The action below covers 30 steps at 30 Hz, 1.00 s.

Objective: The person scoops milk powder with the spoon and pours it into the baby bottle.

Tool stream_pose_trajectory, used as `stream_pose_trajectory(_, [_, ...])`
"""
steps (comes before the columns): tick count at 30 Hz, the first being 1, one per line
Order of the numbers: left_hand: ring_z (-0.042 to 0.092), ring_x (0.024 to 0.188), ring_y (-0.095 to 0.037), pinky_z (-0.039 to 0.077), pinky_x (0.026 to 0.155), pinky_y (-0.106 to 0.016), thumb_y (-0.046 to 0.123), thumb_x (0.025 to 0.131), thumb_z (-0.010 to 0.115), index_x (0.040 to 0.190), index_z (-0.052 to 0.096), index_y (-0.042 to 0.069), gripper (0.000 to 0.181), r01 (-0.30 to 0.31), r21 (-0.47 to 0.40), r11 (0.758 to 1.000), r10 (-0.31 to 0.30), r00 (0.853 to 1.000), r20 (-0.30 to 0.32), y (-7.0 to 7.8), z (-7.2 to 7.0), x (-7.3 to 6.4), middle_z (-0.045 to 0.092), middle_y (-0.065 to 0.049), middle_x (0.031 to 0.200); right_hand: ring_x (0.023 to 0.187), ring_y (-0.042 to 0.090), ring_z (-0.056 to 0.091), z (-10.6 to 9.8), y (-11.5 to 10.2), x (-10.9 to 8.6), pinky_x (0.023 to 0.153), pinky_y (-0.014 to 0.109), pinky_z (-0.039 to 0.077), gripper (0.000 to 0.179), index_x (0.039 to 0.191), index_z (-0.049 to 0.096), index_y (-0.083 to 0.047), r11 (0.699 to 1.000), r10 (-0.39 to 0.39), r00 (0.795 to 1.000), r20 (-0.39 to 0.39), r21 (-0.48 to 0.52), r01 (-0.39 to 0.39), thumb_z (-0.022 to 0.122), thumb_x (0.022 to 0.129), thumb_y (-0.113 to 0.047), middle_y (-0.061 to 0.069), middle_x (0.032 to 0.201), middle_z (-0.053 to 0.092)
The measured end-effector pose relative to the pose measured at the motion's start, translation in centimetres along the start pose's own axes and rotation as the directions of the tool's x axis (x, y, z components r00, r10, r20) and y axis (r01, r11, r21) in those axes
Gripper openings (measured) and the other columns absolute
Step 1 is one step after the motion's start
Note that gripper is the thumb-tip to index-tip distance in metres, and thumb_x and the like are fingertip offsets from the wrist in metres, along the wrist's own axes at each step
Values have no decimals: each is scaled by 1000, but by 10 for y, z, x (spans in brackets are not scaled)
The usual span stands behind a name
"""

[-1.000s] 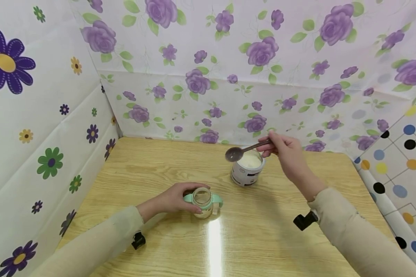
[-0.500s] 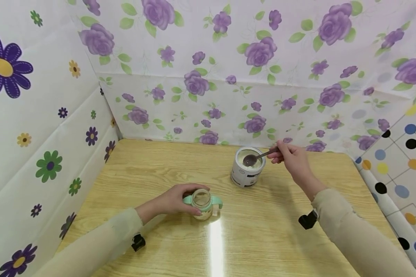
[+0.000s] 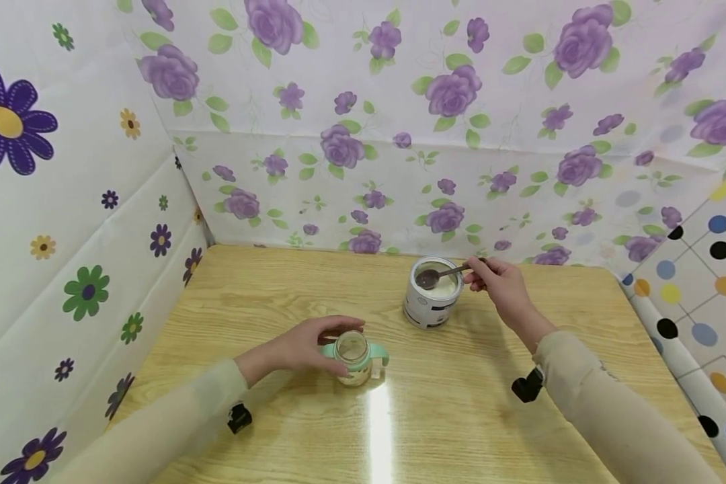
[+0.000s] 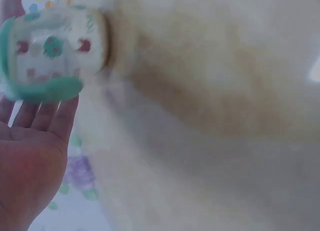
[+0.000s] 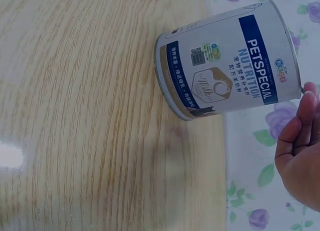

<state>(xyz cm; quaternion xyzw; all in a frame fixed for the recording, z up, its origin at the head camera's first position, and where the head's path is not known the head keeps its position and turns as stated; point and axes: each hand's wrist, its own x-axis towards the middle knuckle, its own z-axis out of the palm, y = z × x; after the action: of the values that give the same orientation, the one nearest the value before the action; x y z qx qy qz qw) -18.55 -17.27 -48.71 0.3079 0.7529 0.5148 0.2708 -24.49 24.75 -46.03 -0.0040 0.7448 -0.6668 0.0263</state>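
Observation:
My left hand (image 3: 305, 346) curves around a clear baby bottle (image 3: 353, 376) with mint-green handles, thumb on the near side and fingers behind. The bottle stands upright and uncapped on the table. In the left wrist view, small coloured prints show on the bottle (image 4: 62, 46). My right hand (image 3: 502, 289) pinches the handle of a dark brown spoon (image 3: 427, 279). The spoon's bowl is inside the mouth of an open white milk powder tin (image 3: 428, 310), over pale powder. In the right wrist view the tin (image 5: 225, 61) shows a blue label; the spoon is mostly hidden there.
The wood-grain table (image 3: 266, 289) meets a flower-print cloth (image 3: 339, 188) right behind the tin. Another flowered cloth (image 3: 85, 222) borders the left side, and a dotted one (image 3: 690, 323) the right. Each sleeve carries a small black device.
My right hand has lowered the spoon from above the tin's rim into its mouth and shifted it slightly left. My left hand stays at the bottle with little movement.

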Motion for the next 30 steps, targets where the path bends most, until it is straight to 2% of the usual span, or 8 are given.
stream_pose_trajectory(3, [45, 152, -33, 37, 124, -55, 23, 93, 88, 165, 41, 10, 87, -33, -16, 999, 34, 999, 7, 9, -16, 8, 46, -17, 165, 75, 10, 67, 0, -1, 0, 74, 22, 59, 56, 130, 66, 13, 1000, -3, 1000, -5, -8, 3, 64, 109, -39, -6, 83, 75])
stream_pose_trajectory(6, [43, 153, -33, 37, 125, -54, 23, 93, 87, 166, 39, 9, 88, -54, 9, 998, 54, 999, -4, 20, -34, 24, 44, -17, 166, 74, 9, 67, -1, -2, 1, 73, 21, 59, 56, 130, 65, 14, 1000, 2, 1000, -8, 13, -2, 64, 109, -38, -5, 84, 75])
stream_pose_trajectory(10, [43, 153, -30, 37, 125, -50, 23, 93, 87, 167, 38, 12, 89, -48, 68, 997, 50, 998, -26, 33, -53, 55, 44, -13, 167, 74, 9, 67, -2, -2, 2, 72, 21, 59, 54, 130, 64, 14, 999, 11, 1000, -5, 47, -11, 65, 109, -36, -5, 84, 75])
stream_pose_trajectory(14, [43, 154, -27, 37, 125, -49, 20, 94, 86, 168, 37, 16, 88, -38, 115, 993, 43, 998, -42, 35, -62, 91, 43, -12, 168, 74, 9, 67, -1, -4, 2, 72, 21, 59, 54, 131, 63, 14, 998, 14, 1000, -2, 58, -14, 66, 109, -35, -4, 85, 76])
stream_pose_trajectory(18, [43, 153, -26, 37, 125, -49, 23, 93, 87, 168, 37, 20, 89, -33, 145, 989, 39, 998, -41, 26, -59, 125, 44, -9, 167, 73, 9, 67, 0, -3, 1, 72, 21, 59, 54, 132, 64, 15, 999, 13, 1000, -10, 52, -12, 66, 109, -34, -4, 85, 76])
stream_pose_trajectory(21, [43, 154, -27, 38, 125, -50, 26, 92, 88, 168, 36, 22, 93, -27, 158, 987, 32, 999, -25, 17, -52, 143, 43, -7, 168, 74, 10, 68, 0, -2, 2, 74, 23, 60, 54, 130, 65, 14, 999, 5, 1000, -12, 32, -5, 65, 109, -35, -4, 85, 76])
stream_pose_trajectory(26, [41, 154, -32, 39, 124, -50, 26, 91, 89, 170, 32, 21, 98, -46, 154, 987, 45, 999, 9, 7, -36, 164, 39, -9, 170, 74, 9, 69, 1, 0, 1, 76, 23, 61, 51, 127, 67, 13, 1000, -8, 1000, -17, 7, 8, 65, 109, -35, -5, 86, 77])
stream_pose_trajectory(30, [40, 155, -32, 38, 124, -51, 26, 90, 90, 171, 30, 20, 100, -73, 141, 987, 69, 997, 36, 10, -28, 177, 39, -6, 170, 73, 8, 69, 3, -2, -1, 75, 22, 60, 50, 128, 67, 14, 1000, -29, 999, -19, -2, 29, 64, 110, -33, -5, 85, 78])
